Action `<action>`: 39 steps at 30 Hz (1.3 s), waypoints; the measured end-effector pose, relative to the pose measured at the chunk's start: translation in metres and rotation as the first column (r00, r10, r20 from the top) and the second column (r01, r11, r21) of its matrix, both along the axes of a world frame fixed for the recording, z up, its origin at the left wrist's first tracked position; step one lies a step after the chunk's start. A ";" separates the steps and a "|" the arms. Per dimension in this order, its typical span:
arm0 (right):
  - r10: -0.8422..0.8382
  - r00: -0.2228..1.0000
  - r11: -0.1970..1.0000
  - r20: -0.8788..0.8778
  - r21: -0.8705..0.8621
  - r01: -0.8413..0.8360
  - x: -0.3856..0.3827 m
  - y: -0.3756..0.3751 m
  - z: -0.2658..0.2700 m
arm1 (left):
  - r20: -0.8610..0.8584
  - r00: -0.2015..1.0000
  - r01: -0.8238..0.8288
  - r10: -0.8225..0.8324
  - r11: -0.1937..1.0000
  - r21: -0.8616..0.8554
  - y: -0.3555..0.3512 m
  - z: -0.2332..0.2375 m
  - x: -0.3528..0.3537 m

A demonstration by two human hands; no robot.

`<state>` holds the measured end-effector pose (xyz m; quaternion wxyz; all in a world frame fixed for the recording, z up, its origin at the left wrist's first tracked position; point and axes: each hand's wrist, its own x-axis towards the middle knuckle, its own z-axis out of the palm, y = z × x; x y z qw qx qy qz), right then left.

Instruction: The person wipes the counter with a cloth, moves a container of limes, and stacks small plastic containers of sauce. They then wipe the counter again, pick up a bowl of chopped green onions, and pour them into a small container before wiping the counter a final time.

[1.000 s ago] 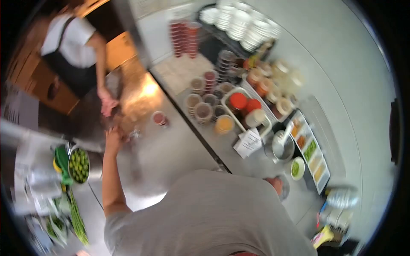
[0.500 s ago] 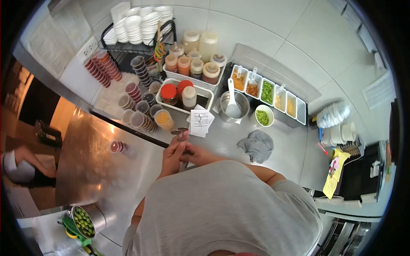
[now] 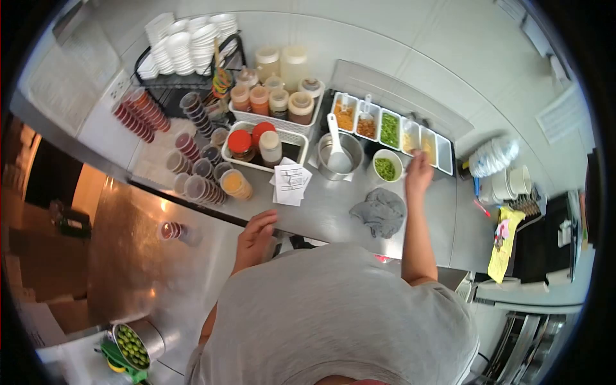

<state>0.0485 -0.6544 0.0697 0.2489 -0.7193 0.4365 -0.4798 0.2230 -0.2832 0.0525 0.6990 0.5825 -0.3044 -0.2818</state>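
Observation:
My right hand (image 3: pixel 419 172) reaches over the front edge of the topping trays, at the tray of pale yellow bits (image 3: pixel 428 142). Its fingers are drawn together and slightly blurred; what they hold, if anything, I cannot make out. Just left of it stands a white bowl of chopped green onion (image 3: pixel 386 168). My left hand (image 3: pixel 256 236) hovers at the counter's front edge, below the paper slips (image 3: pixel 290 183), its fingers stretched out and holding nothing visible. Part of a clear object shows beside its palm, too hidden to name.
A metal pot (image 3: pixel 351 170) with a white paddle (image 3: pixel 335 144), a grey cloth (image 3: pixel 378 213) and a basket of jars (image 3: pixel 230 154) stand on the counter. Stacked sauce cups (image 3: pixel 202 188) are at left. A pot of green limes (image 3: pixel 131 346) sits at lower left.
My hands were together near the slips, around a small metal spoon-like thing. The right has moved far right to the trays; the left has opened. The view has shifted slightly.

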 end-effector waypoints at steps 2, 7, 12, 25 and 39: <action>-0.321 0.943 0.941 -0.092 -0.140 0.307 -0.039 -0.057 0.003 | -0.021 0.998 -0.053 0.053 0.998 0.037 0.012 -0.005 0.005; -0.537 0.742 0.825 -0.402 -0.066 0.561 -0.115 -0.132 -0.018 | -0.060 0.983 -0.171 0.175 0.983 0.063 0.031 -0.002 0.010; -0.244 0.765 0.797 -0.596 0.327 0.508 -0.124 -0.140 -0.025 | -0.040 0.968 -0.244 0.248 0.966 0.082 0.039 0.001 0.014; -0.294 0.880 0.955 -0.374 -0.144 0.258 -0.094 -0.005 -0.091 | 0.126 0.830 -0.538 0.544 0.839 -0.080 0.078 0.025 0.041; -0.015 0.871 0.993 -0.491 -0.110 -0.045 -0.068 0.095 -0.101 | 0.265 0.638 -0.757 0.723 0.653 0.043 0.123 0.042 0.248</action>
